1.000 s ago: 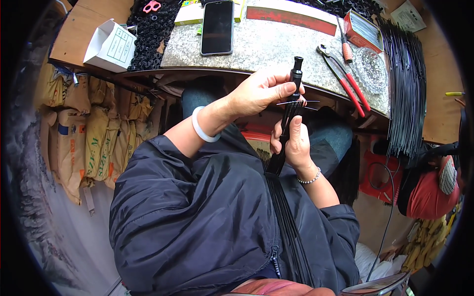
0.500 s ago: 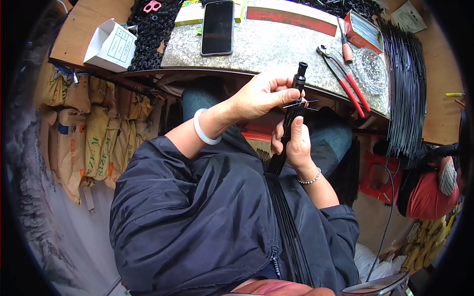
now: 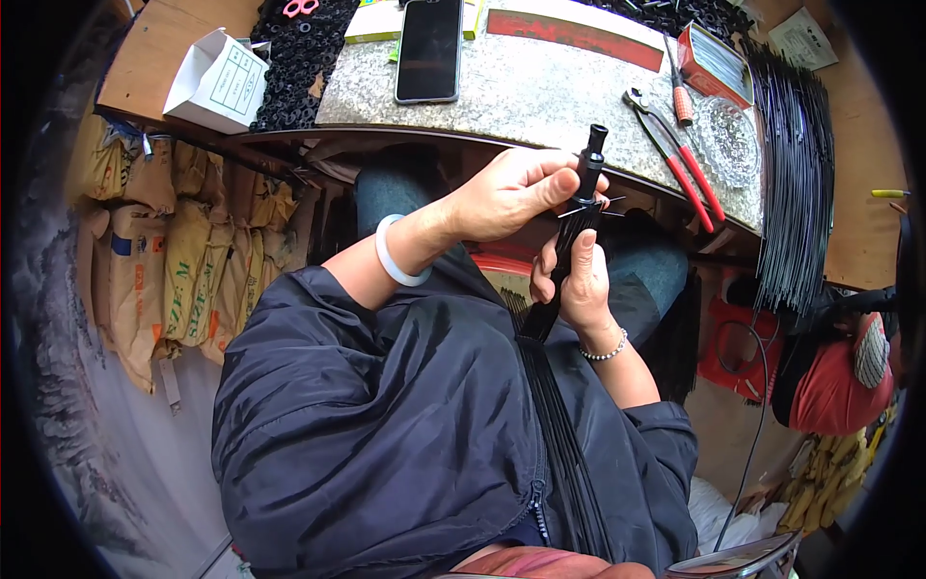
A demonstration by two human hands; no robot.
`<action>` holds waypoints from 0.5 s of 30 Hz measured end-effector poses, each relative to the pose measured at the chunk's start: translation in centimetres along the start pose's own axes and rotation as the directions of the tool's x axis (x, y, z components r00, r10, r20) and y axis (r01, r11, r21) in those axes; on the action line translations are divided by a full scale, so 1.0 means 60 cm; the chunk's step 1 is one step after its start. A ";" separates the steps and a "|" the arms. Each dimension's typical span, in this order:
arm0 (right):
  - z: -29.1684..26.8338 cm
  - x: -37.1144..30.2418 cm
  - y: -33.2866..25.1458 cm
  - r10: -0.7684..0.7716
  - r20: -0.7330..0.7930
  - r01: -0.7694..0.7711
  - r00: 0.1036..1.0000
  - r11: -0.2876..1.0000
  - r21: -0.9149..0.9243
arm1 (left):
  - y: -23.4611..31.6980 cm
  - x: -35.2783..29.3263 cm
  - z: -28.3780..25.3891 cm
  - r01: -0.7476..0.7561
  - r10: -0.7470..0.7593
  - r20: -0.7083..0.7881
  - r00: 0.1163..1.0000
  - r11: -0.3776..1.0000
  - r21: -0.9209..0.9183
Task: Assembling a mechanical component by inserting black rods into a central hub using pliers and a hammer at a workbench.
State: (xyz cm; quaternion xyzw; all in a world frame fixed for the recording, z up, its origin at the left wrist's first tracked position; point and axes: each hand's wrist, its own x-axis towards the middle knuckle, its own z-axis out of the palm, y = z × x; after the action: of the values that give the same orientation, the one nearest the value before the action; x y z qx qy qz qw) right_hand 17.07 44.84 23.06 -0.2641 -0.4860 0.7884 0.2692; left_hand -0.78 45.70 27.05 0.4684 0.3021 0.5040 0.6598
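Observation:
My right hand is closed round a bundle of thin black rods, which look like umbrella ribs. They run down over my lap and the front of my dark jacket. At the bundle's upper end stands a black tubular fitting with a flared top. My left hand reaches it from the left. Its fingers curl behind the fitting and show on the far side, while the thumb points at its side. A few thin rod ends stick out sideways just below the fitting. The rods' join to it is partly hidden.
On the worktop lie a phone, red-handled pliers, a screwdriver and a clear dish. Black rods hang over its right edge. A white box stands left, beside small black rings. Sacks lean below.
The black tubular fitting has shifted slightly right. My left thumb has come up from the rod ends to the side of the fitting. My right hand keeps its grip with little movement.

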 end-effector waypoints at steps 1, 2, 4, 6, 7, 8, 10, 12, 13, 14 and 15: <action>-0.001 0.000 0.000 -0.011 -0.009 0.011 1.000 1.000 -0.006 | 0.009 -0.004 0.001 -0.003 0.003 -0.006 1.000 1.000 -0.005; -0.001 0.000 -0.001 -0.022 -0.017 0.022 1.000 1.000 -0.012 | 0.023 -0.010 0.001 0.079 -0.081 0.042 0.996 0.996 0.050; -0.007 0.003 0.010 -0.082 -0.015 0.081 0.996 0.995 -0.061 | 0.012 -0.014 0.010 -0.153 0.154 0.036 0.987 0.872 0.465; -0.008 0.003 0.015 -0.113 -0.004 0.112 0.994 0.989 -0.099 | 0.009 -0.014 0.015 -0.117 0.142 -0.014 0.990 0.869 0.480; -0.005 0.002 0.010 -0.085 0.012 0.086 0.996 0.995 -0.042 | 0.010 -0.015 0.017 -0.081 0.123 -0.053 0.991 0.863 0.498; -0.004 0.001 0.008 -0.058 0.029 0.058 0.998 0.998 0.015 | 0.014 -0.017 0.021 -0.030 0.076 -0.088 0.993 0.902 0.430; -0.004 0.001 0.009 -0.061 0.056 0.060 0.997 0.998 0.026 | 0.018 -0.020 0.021 -0.018 0.057 -0.084 0.995 0.916 0.400; -0.004 0.000 0.009 -0.068 0.081 0.065 0.994 0.997 0.040 | 0.023 -0.021 0.021 -0.006 0.037 -0.076 0.996 0.928 0.373; -0.004 0.000 0.009 -0.074 0.078 0.072 0.994 0.997 0.032 | 0.026 -0.022 0.021 0.010 0.011 -0.063 0.998 0.947 0.322; -0.004 0.000 0.008 -0.081 0.074 0.079 0.994 0.997 0.025 | 0.027 -0.022 0.021 0.027 -0.014 -0.048 0.999 0.962 0.271; -0.004 0.001 0.007 -0.080 0.077 0.078 0.994 0.997 0.023 | 0.025 -0.022 0.020 0.025 -0.011 -0.051 0.999 0.962 0.270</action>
State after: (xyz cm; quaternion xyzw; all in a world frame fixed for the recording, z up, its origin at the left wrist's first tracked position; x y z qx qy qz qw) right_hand 17.14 44.88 22.58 -0.2109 -0.4983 0.7917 0.2835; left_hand -0.73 44.17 28.80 0.5391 0.3884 0.4632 0.5865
